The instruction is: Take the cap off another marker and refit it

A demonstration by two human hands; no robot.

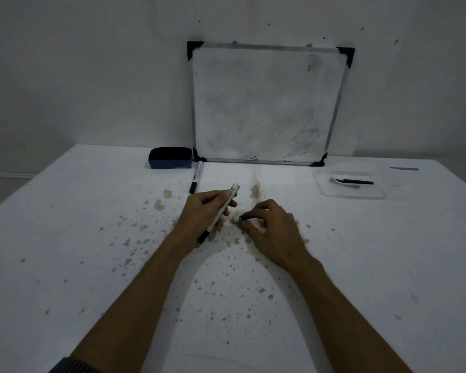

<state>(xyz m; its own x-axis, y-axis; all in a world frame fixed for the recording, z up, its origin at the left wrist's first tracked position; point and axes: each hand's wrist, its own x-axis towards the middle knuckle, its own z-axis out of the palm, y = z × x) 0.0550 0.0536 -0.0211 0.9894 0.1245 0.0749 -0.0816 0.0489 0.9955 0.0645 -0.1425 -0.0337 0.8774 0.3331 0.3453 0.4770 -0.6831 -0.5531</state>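
Note:
My left hand (203, 211) grips a white marker (221, 211) tilted over the table, its black cap toward me and its open back end pointing away. Just to the right, my right hand (267, 224) pinches a small white plug-like piece (236, 219) between thumb and fingertips, low over the stained white table (92, 238). A second marker (196, 176) with a black cap lies on the table beyond my left hand.
A smudged whiteboard (267, 103) leans against the wall at the back. A dark blue eraser (170, 158) sits to its left. At the right, a clear plastic tray (350, 185) holds a thin dark stick-like item. Brown stains speckle the table.

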